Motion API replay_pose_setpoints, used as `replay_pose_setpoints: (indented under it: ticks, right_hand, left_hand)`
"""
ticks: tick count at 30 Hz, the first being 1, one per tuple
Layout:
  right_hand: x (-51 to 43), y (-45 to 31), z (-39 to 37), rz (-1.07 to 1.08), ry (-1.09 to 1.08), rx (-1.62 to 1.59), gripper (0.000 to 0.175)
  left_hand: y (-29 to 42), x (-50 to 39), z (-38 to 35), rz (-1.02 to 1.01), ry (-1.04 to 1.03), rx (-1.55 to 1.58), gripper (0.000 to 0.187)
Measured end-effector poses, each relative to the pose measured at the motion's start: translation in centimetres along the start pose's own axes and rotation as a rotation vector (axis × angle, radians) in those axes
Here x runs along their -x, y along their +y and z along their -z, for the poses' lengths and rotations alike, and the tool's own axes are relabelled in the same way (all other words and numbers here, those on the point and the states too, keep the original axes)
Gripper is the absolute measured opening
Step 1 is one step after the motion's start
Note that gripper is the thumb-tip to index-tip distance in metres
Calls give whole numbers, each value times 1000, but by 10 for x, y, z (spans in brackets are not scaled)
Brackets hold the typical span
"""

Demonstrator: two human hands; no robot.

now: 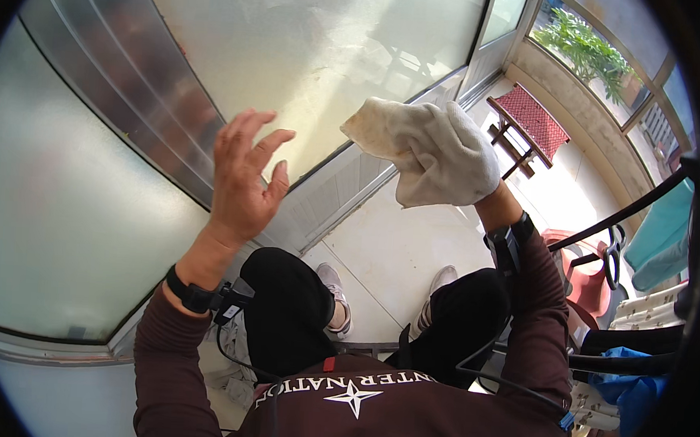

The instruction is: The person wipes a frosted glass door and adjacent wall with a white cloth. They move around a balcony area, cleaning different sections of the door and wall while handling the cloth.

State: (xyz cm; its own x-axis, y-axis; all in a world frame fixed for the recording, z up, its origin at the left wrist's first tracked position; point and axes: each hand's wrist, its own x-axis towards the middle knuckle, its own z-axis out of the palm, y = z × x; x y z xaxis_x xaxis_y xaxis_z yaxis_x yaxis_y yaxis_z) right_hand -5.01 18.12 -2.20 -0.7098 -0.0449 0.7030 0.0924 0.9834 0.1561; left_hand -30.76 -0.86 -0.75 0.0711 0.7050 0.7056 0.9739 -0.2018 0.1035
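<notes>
Off-white, lightly stained cloth (pixel 414 147) covers my right hand (pixel 471 157) down to the wrist. Its bunched folds stick out to the left, in front of the glass door panel and above the tiled floor. The fingers are hidden beneath it, and I cannot tell whether part of it is a glove. My left hand (pixel 247 179) is bare and raised, fingers spread and slightly curled, holding nothing. Behind it in the picture are the metal-framed door (pixel 353 158) with frosted glass (pixel 312 48) and a ribbed metal strip (pixel 136 73).
A folding stool (pixel 530 124) with a red woven seat stands by the windowed wall at upper right. Nearer on the right are a reddish plastic stool (pixel 586 287), black metal bars (pixel 621 208), a turquoise cloth (pixel 662 231) and a blue bag (pixel 628 380). Another frosted pane (pixel 80 202) fills the left.
</notes>
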Motion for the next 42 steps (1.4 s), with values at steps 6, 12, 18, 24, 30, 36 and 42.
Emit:
replay_pose_setpoints:
  ticks: [6, 12, 18, 24, 30, 36, 42]
  right_hand:
    - [-25, -115, -22, -84, -526, -743, 45]
    - [-44, -144, -22, -56, -403, -815, 39]
    - [-19, -160, -23, -150, -402, -1090, 24]
    - [25, -135, -32, -59, -790, -1043, 29]
    - [66, -118, -50, -278, -813, -1041, 30]
    - [90, -113, -60, -274, -1242, -1089, 41]
    - [86, -105, -79, -248, -1198, -998, 44]
  left_hand:
    - [52, 77, -51, 1153, -370, 2253, 75]
    - [67, 140, -11, 1088, -191, 2170, 47]
    - [45, 104, 93, 616, 622, 1562, 46]
    - [-25, -76, 174, -170, 642, -366, 53]
    - [-43, -102, 140, 274, 15, -691, 70]
    - [-68, -57, 113, 363, -462, -48, 87]
    - [-73, -261, 275, -213, 288, -1166, 54]
